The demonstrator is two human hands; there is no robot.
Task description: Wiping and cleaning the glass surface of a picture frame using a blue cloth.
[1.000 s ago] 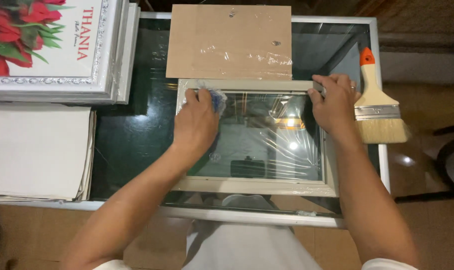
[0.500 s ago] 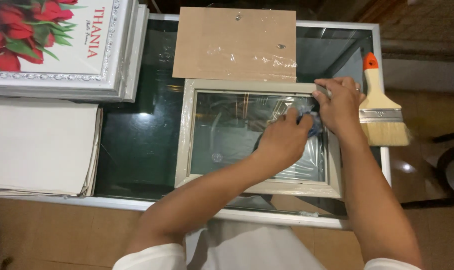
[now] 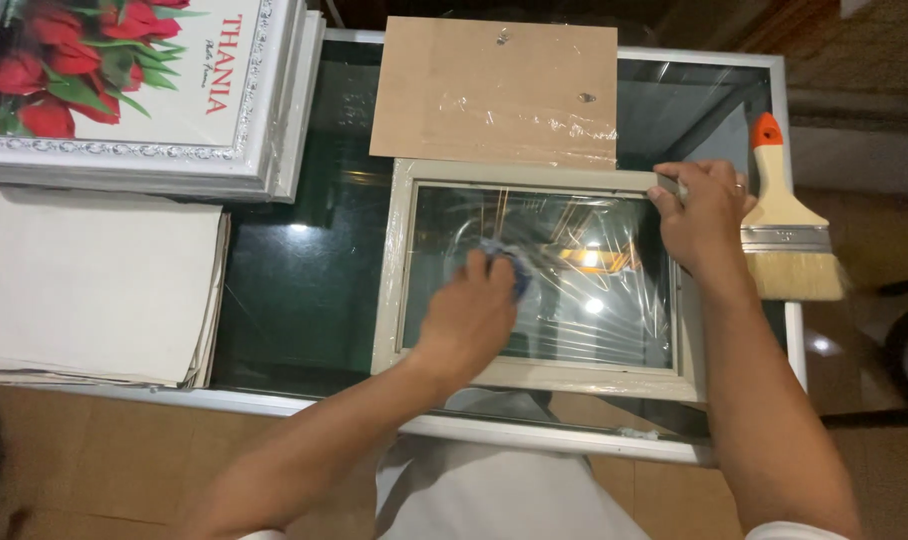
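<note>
A pale picture frame [image 3: 534, 372] with a glass pane [image 3: 604, 270] lies flat on a glass-topped table [image 3: 304, 290]. My left hand [image 3: 474, 315] presses a small blue cloth [image 3: 506, 262] onto the pane, left of its middle. At the frame's upper right corner, my right hand [image 3: 702, 215] grips the frame's rail. A brown backing board [image 3: 494, 90] lies just beyond the frame, touching its top edge.
A wide paintbrush [image 3: 786, 225] with an orange-tipped handle rests on the table's right edge. Several white-framed pictures of red flowers [image 3: 134, 90] are stacked at the back left, above a pile of white sheets [image 3: 89, 285]. Tiled floor [image 3: 104, 470] shows below.
My left hand with the cloth has swept from the pane's upper left to its right side, then back toward the middle left. My right hand has stayed on the frame's corner.
</note>
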